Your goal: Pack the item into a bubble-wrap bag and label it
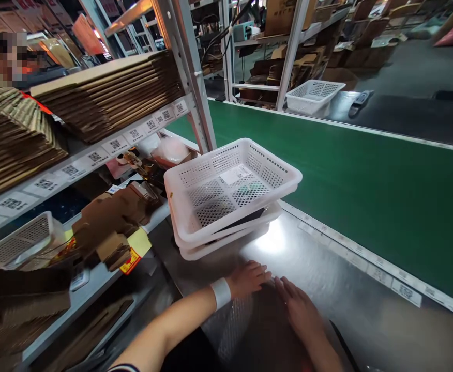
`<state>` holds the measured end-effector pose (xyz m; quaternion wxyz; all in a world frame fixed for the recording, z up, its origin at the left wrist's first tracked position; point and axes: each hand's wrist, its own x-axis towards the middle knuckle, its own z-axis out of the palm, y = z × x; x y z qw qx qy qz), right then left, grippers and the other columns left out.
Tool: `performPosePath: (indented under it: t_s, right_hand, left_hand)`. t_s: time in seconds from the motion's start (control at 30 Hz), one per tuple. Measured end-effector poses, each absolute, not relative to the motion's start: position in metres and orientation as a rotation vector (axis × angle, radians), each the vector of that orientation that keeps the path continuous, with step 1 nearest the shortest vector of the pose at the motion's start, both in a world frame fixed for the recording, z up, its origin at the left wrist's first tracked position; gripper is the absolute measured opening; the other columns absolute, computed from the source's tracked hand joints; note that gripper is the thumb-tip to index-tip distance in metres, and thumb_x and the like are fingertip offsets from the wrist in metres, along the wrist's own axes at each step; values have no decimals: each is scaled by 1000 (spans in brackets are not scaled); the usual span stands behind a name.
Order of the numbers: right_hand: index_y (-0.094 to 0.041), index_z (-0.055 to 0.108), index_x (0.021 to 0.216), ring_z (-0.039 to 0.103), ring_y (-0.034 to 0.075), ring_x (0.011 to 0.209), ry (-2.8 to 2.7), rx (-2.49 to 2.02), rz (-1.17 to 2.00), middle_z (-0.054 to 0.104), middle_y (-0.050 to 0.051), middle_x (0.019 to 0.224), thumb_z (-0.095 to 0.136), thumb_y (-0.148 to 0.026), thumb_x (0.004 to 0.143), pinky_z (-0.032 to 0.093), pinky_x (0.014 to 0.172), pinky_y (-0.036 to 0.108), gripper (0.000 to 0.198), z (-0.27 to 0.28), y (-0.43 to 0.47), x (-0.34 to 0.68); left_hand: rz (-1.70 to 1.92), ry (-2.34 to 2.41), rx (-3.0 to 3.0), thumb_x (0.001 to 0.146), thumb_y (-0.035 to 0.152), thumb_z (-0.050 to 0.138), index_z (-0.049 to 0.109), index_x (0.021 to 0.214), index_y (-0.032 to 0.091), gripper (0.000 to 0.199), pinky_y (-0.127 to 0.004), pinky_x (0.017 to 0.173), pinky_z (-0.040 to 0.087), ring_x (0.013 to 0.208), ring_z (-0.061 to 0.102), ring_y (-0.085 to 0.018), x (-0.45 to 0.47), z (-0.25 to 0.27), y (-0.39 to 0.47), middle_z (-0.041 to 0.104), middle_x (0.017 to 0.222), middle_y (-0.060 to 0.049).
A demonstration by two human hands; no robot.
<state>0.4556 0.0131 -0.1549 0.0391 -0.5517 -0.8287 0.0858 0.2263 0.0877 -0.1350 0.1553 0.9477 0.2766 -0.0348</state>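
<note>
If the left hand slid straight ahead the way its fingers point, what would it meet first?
Probably bare steel table: the left hand points rightward, seemingly passing just in front of the stacked white perforated plastic baskets, though depth is unclear.

Place: warehouse packing station, order-fulfilment line. Evidence: green conveyor belt (366, 175) running alongside steel worktop (319, 268); metal shelving (187, 67) with row of QR-code labels (94, 156) along shelf edge; stacks of flattened cardboard cartons (110, 93) on shelves; white perforated plastic baskets (226, 191) nested on worktop, another basket (314, 95) beyond belt; more racks and cardboard boxes (281, 18) in background; QR labels along belt edge (405, 292).
</note>
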Motion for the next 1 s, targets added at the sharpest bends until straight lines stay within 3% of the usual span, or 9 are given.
performPosePath:
  t_s: [0.13, 0.23, 0.3, 0.47, 0.63, 0.73, 0.83, 0.9, 1.0]
  right_hand:
    - [-6, 64, 136, 65, 42, 128, -2454, -1478, -457, 65, 26, 142, 50, 9, 83, 62, 98, 54, 57, -177, -9, 448]
    - [-1, 60, 138, 59, 47, 135, -2434, -1487, -538, 58, 31, 147, 51, 8, 84, 59, 100, 61, 55, -184, -20, 441]
    - [-2, 61, 138, 56, 46, 138, -2444, -1541, -403, 55, 28, 151, 47, 6, 86, 56, 104, 64, 55, -184, -19, 440]
    - [-6, 70, 131, 62, 40, 133, -2240, -1848, 710, 68, 23, 139, 41, -32, 100, 42, 118, 65, 50, -167, 23, 450]
    - [-19, 78, 111, 74, 25, 100, -2240, -1787, 1077, 80, 8, 107, 42, -38, 93, 59, 90, 37, 45, -153, 79, 461]
    - [-20, 78, 104, 73, 24, 90, -2292, -1751, 1178, 79, 6, 96, 46, -39, 91, 59, 81, 34, 39, -148, 83, 457]
    - [-15, 74, 118, 70, 27, 100, -2362, -1765, 1115, 76, 11, 105, 44, -30, 91, 57, 90, 38, 43, -140, 63, 447]
    - [-12, 70, 128, 66, 31, 113, -2436, -1763, 1048, 73, 16, 117, 48, -15, 82, 53, 102, 43, 51, -137, 44, 440]
    - [-13, 71, 130, 64, 35, 118, -2565, -1764, 842, 70, 17, 125, 46, 0, 73, 53, 104, 47, 64, -142, 16, 432]
  left_hand:
    - [37, 907, 2775, 113, 33, 33, 43, 156, 11, 49, -46, 127, 34, 156, 39, -30, 221, -151, 64, 46, 165, -16]
    - [177, 1043, 2865, 113, 30, 31, 44, 156, 13, 48, -47, 124, 38, 154, 43, -29, 223, -165, 50, 49, 163, -12]
    - [264, 1127, 2928, 112, 28, 35, 43, 158, 18, 47, -45, 123, 38, 153, 44, -26, 223, -171, 44, 51, 163, -9]
    - [204, 1145, 2905, 110, 28, 43, 63, 142, 25, 38, -43, 117, 42, 149, 46, -25, 220, -178, 38, 47, 165, -8]
    - [51, 1228, 2696, 110, 28, 44, 70, 128, 26, 32, -36, 94, 54, 119, 65, -21, 225, -179, 35, 70, 137, -5]
    - [29, 1229, 2664, 109, 26, 47, 75, 113, 21, 29, -35, 94, 55, 110, 68, -19, 228, -176, 23, 74, 128, -4]
    - [5, 1265, 2606, 108, 23, 47, 76, 111, 18, 30, -37, 103, 54, 121, 67, -21, 224, -171, -9, 70, 139, -7]
    - [-14, 1292, 2450, 103, 24, 52, 73, 121, 14, 29, -46, 113, 51, 138, 58, -30, 219, -167, -39, 57, 156, -14]
    - [109, 1268, 1987, 92, 33, 65, 47, 154, 12, 68, -60, 127, 36, 158, 31, -40, 220, -157, -74, 27, 173, -21]
